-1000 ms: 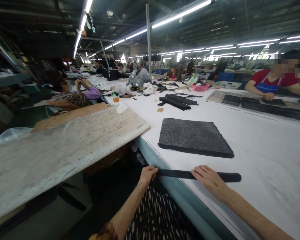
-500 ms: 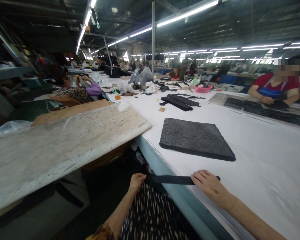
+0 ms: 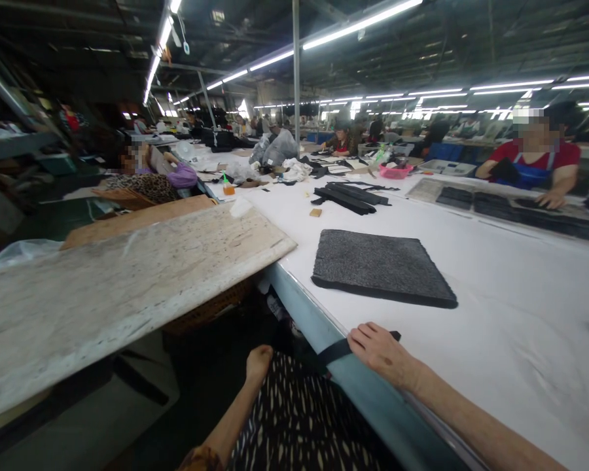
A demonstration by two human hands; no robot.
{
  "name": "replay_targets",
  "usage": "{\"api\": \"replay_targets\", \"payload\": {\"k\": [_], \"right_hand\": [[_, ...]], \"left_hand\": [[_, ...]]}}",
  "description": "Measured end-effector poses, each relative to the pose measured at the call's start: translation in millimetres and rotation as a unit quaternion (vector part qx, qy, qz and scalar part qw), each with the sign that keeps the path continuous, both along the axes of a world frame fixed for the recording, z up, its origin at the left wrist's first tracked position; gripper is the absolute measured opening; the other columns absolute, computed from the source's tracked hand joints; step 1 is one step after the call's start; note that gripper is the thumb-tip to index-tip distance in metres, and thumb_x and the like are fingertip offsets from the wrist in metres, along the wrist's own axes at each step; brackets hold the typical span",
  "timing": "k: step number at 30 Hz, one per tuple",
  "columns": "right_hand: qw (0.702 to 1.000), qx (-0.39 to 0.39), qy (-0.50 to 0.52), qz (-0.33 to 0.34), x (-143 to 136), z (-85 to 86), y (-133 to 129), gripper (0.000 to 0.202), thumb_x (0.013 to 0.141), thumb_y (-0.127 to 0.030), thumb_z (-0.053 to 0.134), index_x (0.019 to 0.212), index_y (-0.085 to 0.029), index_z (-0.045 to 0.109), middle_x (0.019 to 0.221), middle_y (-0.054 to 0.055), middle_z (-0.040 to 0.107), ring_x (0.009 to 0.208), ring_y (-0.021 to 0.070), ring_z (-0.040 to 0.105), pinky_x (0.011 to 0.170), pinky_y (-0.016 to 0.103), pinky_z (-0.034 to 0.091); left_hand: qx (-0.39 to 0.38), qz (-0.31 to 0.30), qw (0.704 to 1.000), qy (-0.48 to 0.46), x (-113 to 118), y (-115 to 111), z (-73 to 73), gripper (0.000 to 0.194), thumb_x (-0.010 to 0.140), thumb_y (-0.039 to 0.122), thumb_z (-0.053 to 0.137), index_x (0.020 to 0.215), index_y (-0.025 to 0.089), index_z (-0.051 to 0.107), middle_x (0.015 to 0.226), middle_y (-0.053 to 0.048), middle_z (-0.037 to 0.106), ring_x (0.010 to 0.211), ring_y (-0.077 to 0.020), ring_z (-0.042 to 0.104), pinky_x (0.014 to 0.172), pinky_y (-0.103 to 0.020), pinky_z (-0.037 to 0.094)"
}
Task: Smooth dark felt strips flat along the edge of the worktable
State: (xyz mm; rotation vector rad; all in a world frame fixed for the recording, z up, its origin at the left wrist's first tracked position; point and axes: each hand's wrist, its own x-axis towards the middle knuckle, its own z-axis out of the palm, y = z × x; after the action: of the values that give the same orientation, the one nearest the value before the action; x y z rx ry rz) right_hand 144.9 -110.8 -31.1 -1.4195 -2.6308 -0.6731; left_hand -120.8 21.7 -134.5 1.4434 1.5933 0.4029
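Head | right hand [image 3: 379, 350] gripping black strip [image 3: 338, 351] | left hand [image 3: 260, 363] fisted | hold and pink basket [image 3: 393, 173] contents unclear

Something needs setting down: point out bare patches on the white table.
Widest: right of the pad, bounded by black pieces beyond and the right forearm nearer. Narrower: between pad and strips. Crowded: farther back, around the grey bags and pink basket; also nearest, around the right hand and band.

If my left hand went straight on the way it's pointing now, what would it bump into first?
Probably the blue-green side of the table, ahead of your left hand. Depth is unclear, though, so it might pass above that edge.
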Motion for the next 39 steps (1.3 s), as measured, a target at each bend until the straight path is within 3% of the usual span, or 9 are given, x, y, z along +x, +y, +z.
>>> {"api": "replay_targets", "payload": {"k": [3,5,7,11,22,27,33,36,39], "right_hand": [[1.0,-0.001,-0.001,0.0,0.8,-1.7,0.8,0.015,0.082,-0.002,0.048,0.084,-0.014,0.056,0.085,0.006,0.054,0.072,0.0186,0.045,0.065,0.033,0.034],[1.0,-0.002,0.0,-0.002,0.3,-2.3,1.8,0.014,0.082,-0.003,0.049,0.083,-0.015,0.056,0.084,0.005,0.054,0.073,0.019,0.045,0.064,0.033,0.033],[1.0,-0.001,0.003,-0.004,-0.3,-2.4,2.4,0.013,0.083,-0.004,0.049,0.083,-0.015,0.056,0.081,0.004,0.053,0.072,0.019,0.045,0.063,0.033,0.033],[1.0,-0.006,0.017,-0.009,5.1,-2.8,-2.0,0.013,0.085,-0.006,0.047,0.083,-0.016,0.055,0.08,0.004,0.053,0.071,0.0186,0.045,0.063,0.033,0.033],[0.992,0.001,0.104,-0.074,61.3,-0.8,-43.8,0.024,0.088,-0.002,0.038,0.097,-0.012,0.058,0.088,0.007,0.058,0.079,0.0188,0.051,0.071,0.032,0.038],[0.992,-0.011,0.098,-0.075,48.8,1.1,-32.0,0.02,0.089,-0.004,0.041,0.094,-0.013,0.058,0.083,0.005,0.057,0.075,0.0178,0.049,0.069,0.031,0.037],[0.997,-0.02,0.054,-0.046,21.9,-1.1,-12.0,0.013,0.086,-0.006,0.048,0.087,-0.014,0.057,0.084,0.004,0.055,0.073,0.0175,0.046,0.064,0.031,0.034],[0.998,-0.034,0.039,-0.03,15.1,-1.7,-6.5,0.013,0.086,-0.005,0.048,0.088,-0.015,0.056,0.087,0.004,0.056,0.075,0.0176,0.046,0.065,0.031,0.033],[0.998,-0.051,0.029,-0.029,13.8,1.4,-5.0,0.013,0.086,-0.005,0.048,0.09,-0.014,0.056,0.088,0.004,0.056,0.076,0.0179,0.045,0.064,0.031,0.033]], "left_hand": [[0.039,-0.075,0.993,-0.08,38.2,-13.4,30.2,0.024,0.074,0.039,0.056,0.07,0.017,0.066,0.071,-0.001,0.062,0.075,-0.0182,0.057,0.066,-0.025,0.042],[0.037,-0.184,0.969,-0.161,66.5,-27.0,49.2,0.032,0.075,0.045,0.055,0.064,0.016,0.064,0.061,0.001,0.056,0.063,-0.0149,0.05,0.059,-0.024,0.038],[-0.001,-0.246,0.945,-0.217,88.3,-40.8,63.2,0.035,0.072,0.047,0.057,0.06,0.015,0.062,0.052,0.003,0.048,0.054,-0.0122,0.043,0.052,-0.024,0.033],[-0.095,-0.203,0.929,-0.295,104.5,-54.6,70.2,0.031,0.064,0.045,0.064,0.058,0.015,0.059,0.049,0.003,0.047,0.048,-0.0103,0.038,0.048,-0.024,0.027],[-0.136,-0.222,0.916,-0.305,105.7,-43.7,60.9,0.03,0.062,0.044,0.064,0.059,0.014,0.062,0.052,0.0,0.053,0.049,-0.0119,0.044,0.05,-0.025,0.03],[-0.088,-0.235,0.929,-0.273,98.1,-39.0,56.0,0.028,0.064,0.041,0.061,0.055,0.015,0.059,0.049,0.002,0.048,0.048,-0.0104,0.039,0.051,-0.025,0.026],[-0.08,-0.206,0.943,-0.249,69.3,-30.7,43.2,0.031,0.062,0.044,0.062,0.053,0.014,0.059,0.048,0.002,0.046,0.05,-0.0107,0.037,0.052,-0.025,0.025],[-0.088,-0.195,0.95,-0.225,53.6,-28.8,49.0,0.033,0.061,0.046,0.061,0.055,0.013,0.06,0.048,0.002,0.046,0.049,-0.0111,0.038,0.051,-0.025,0.025],[-0.076,-0.21,0.953,-0.204,43.9,-28.5,66.7,0.035,0.063,0.048,0.06,0.058,0.013,0.061,0.049,0.002,0.047,0.051,-0.0117,0.039,0.051,-0.025,0.026]]}}
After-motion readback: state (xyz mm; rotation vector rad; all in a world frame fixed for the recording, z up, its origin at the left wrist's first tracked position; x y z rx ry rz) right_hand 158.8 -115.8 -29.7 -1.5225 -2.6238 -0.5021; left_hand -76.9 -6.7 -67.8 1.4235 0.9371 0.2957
